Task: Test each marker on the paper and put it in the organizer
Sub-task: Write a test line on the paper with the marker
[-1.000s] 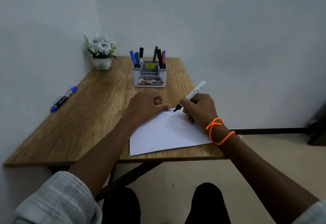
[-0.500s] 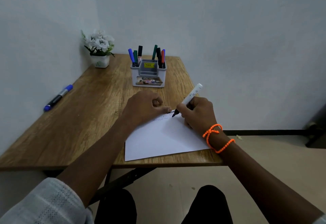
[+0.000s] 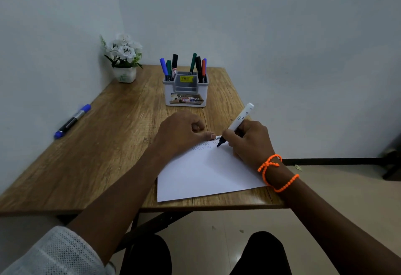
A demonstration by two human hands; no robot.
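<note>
A white sheet of paper (image 3: 206,172) lies at the table's front right, with zigzag scribbles near its far edge. My right hand (image 3: 249,142) grips a white-barrelled marker (image 3: 237,123), whose black tip touches the paper beside the scribbles. My left hand (image 3: 182,131) rests on the paper's far left corner, fingers curled and thumb lying flat on the sheet; whether anything is inside the fist is hidden. The grey organizer (image 3: 186,92) stands behind the hands and holds several markers upright. A blue-capped marker (image 3: 72,120) lies on the table at the far left.
A white pot of white flowers (image 3: 124,60) stands in the table's back left corner. Walls close off the wooden table (image 3: 104,144) on the left and behind. My knees and the floor show below the front edge.
The marker tip has moved slightly toward me and right on the paper, adding to the scribbles. My left hand has stayed on the sheet.
</note>
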